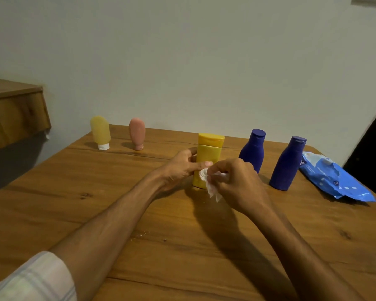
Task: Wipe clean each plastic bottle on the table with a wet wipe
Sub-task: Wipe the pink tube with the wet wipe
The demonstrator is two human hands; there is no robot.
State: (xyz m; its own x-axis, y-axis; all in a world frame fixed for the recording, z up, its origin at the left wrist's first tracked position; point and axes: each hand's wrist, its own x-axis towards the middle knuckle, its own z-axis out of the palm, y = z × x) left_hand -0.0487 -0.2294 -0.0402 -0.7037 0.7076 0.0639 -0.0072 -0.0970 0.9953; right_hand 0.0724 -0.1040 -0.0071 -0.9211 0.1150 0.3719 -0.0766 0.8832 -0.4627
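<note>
The yellow bottle (209,156) stood upright near the middle of the table (96,213), a flat-sided, opaque bottle with a broad flip cap of a slightly deeper yellow on top and a seam where cap met body. No label showed on the face turned to the camera. The left hand (180,168) gripped it from the left, fingers curled round the far side and one finger laid straight across the front. The right hand (237,183) was at the bottle's lower right, its fingers bunched together and pinching the wipe (213,189), a crumpled white wad. The wipe's upper part pressed against the bottle's lower front, and a loose corner hung down towards the table.

To the right stood two dark blue bottles with narrow necks and flat caps: the left blue bottle (252,148) just behind the right hand, the right blue bottle (288,164) near it and closer to the table's right edge. Beyond that lay the pack (334,179), a flat, crinkled blue pouch with white print. At the far left of the table, well apart from the hands, the yellow tube (100,132) stood on its white cap, and the pink tube (137,133) stood on its pink cap beside it. A pale checked sleeve (30,279) covered the left upper arm. A wooden shelf (15,111) stuck out from the wall at left.
</note>
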